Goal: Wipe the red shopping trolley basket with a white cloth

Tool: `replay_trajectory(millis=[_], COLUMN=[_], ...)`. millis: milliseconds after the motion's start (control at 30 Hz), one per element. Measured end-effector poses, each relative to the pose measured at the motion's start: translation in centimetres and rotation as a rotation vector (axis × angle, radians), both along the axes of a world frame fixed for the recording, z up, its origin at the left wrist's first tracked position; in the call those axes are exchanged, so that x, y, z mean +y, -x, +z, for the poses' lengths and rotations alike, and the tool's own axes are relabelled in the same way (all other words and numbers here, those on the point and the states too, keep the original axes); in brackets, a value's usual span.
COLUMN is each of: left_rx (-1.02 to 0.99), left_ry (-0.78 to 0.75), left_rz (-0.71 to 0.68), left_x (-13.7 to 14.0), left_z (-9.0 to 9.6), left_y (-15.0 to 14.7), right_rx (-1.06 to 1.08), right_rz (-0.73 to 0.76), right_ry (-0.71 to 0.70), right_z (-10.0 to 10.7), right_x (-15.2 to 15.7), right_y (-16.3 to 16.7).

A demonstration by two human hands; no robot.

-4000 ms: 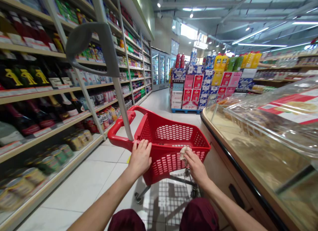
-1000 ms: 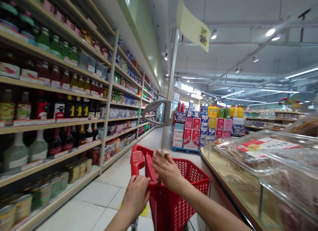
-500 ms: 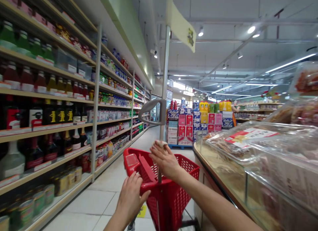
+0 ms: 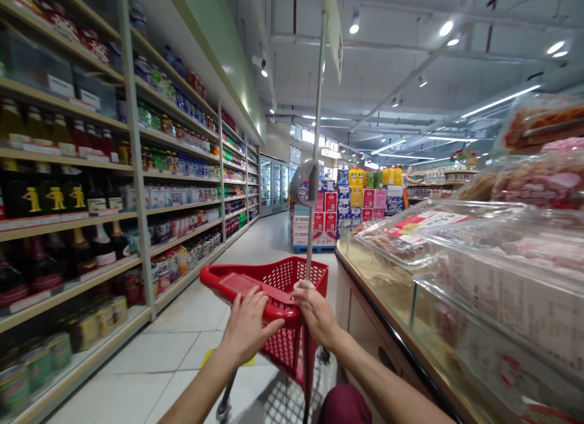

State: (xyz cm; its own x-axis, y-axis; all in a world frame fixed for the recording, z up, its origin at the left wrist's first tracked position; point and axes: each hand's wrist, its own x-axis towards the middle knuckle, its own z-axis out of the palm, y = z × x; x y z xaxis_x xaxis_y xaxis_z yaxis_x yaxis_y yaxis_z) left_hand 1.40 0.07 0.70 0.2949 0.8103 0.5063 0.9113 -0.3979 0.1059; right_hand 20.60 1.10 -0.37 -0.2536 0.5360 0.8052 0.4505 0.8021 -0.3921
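Note:
The red shopping cart [image 4: 296, 366] stands turned at an angle ahead of me, with a pale panel set in its handle. My left hand [image 4: 249, 323] lies on the handle, fingers stretched over the top and thumb apart. At the cart's near right corner, my right hand [image 4: 316, 311] has its fingers curled round the lower part of a metal pole [image 4: 316, 107]. A small white thing [image 4: 303, 285] shows at those fingertips; its kind is unclear. A grey loop-shaped piece [image 4: 305, 184] sits midway up the pole, and a pale flag [image 4: 334, 28] hangs at its top.
Shelves [image 4: 137, 187] of bottles and cans line the left. On the right, close to the cart, a counter [image 4: 387, 326] carries clear plastic food packs [image 4: 410, 229]. Stacked boxes [image 4: 323, 211] stand ahead, and glass-door fridges [image 4: 272, 180] are farther back. A maroon-clothed knee [image 4: 345, 406] shows below.
The cart has swung round, its handle end shifting left and its pole right. My right hand has gone from flat to curled at the pole. The shelves and counter have slid left in view.

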Motion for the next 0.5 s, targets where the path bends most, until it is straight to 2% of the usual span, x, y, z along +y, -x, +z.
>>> replay_trajectory(millis=[100,200,300,400,500], left_rx=[0.004,0.023,0.041,0.003,0.020], left_ry=[-0.032,-0.014,0.021,0.059,0.053], left_rz=[0.016,-0.022,-0.086,0.063,0.156], left_x=[-0.4,-1.1,-0.9,-0.1,0.5], left_z=[-0.4,-0.3,0.2,0.6,0.6], left_y=[-2.6,-4.2,-3.1,-0.6,0.5], right_rx=[0.192,0.233,0.314,0.399,0.261], right_rz=[0.027,-0.007,-0.099,-0.065,-0.071], right_ry=[0.204,0.341,0.387,0.425,0.307], right_z=[0.3,-0.1,-0.8,-1.0,-0.8], right_x=[0.2,0.7,1.6,1.7,-0.1], right_y=[-0.3,-2.1,-4.7,-5.8,-4.0])
